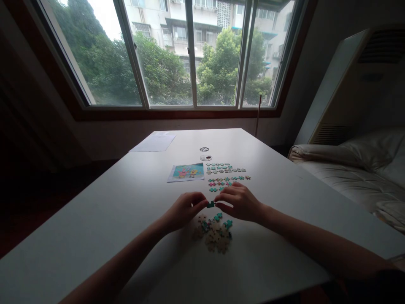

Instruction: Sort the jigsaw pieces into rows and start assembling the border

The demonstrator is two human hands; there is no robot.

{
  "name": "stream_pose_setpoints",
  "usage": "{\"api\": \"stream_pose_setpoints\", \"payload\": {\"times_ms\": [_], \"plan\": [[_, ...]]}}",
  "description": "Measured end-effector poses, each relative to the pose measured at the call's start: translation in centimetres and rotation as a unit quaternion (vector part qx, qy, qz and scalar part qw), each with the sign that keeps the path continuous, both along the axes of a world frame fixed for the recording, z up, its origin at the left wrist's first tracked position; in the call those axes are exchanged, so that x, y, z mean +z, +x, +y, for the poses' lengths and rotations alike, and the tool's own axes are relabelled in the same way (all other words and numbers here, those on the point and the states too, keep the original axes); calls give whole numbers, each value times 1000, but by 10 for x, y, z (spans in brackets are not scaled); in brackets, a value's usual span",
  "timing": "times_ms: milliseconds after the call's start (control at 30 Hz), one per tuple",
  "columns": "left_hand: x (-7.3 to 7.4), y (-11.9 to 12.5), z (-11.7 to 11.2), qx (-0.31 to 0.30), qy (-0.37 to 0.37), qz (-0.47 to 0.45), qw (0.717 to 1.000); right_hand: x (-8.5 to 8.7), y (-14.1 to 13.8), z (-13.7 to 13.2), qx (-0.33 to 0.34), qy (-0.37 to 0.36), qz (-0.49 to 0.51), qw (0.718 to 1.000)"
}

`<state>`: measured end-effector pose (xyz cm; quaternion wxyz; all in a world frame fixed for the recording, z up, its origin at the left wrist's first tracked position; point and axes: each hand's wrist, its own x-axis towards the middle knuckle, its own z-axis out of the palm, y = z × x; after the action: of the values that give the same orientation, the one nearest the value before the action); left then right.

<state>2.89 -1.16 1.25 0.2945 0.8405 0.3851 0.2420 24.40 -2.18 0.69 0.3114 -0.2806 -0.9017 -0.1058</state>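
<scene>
Nearest the cam: L forearm (126,262) & R forearm (316,245), reaching in from the bottom corners. B/w the hands is a green piece (210,204), held up just over the table (126,211), b/w pile & rows. L hand (186,209): thumb & index pinch the piece's L edge, other fingers curled. R hand (240,202): fingers bent, slightly spread, tips at the piece's R edge; can't tell if they grip or just touch.

Progress, my read: part-way. Done: approx. six short rows (222,179) set out past the hands, pieces mostly separate, colours up in many, a few pale. Left: the pile (217,242) on the near side, overlapping, lots w/ pale side up, some green showing, plus the piece in hand. No joined block that I can make out; exact count n/a, too small.

Further out: colour picture (189,171) flat L of the rows, two small discs (206,158) beyond, paper (153,142) at far L, then window (193,107).
</scene>
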Motion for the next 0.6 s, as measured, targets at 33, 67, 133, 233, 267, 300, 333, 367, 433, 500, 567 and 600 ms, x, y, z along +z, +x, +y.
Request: {"api": "stream_pose_setpoints", "payload": {"times_ms": [33,67,133,233,267,300,333,367,433,500,567,600], "plan": [[0,0,0,1,1,0,1000,0,0,0,2,1,2,1000],[1,0,0,1,2,-1,1000,0,0,0,3,1,5,1000],[1,0,0,1,4,-3,1000,-1,0,0,7,-1,8,1000],[1,0,0,-1,6,-7,1000,-1,-1,0,7,-6,16,1000],[2,0,0,-3,6,-9,1000,-1,-1,0,7,-9,20,1000],[3,0,0,-4,6,-9,1000,-1,-1,0,7,-14,24,1000],[4,0,0,-6,8,-9,1000,-1,0,1,9,-21,29,999],[4,-1,1,-7,11,-8,1000,0,1,2,11,-28,35,999],[5,-4,3,-7,24,1,1000,2,5,5,12,-33,52,998],[4,-8,5,-4,46,24,999,5,12,9,-1,-22,74,997],[1,-13,8,-8,74,55,996,8,19,15,-30,-5,103,994],[0,-15,10,-18,80,68,994,8,23,18,-47,0,117,992]]}}
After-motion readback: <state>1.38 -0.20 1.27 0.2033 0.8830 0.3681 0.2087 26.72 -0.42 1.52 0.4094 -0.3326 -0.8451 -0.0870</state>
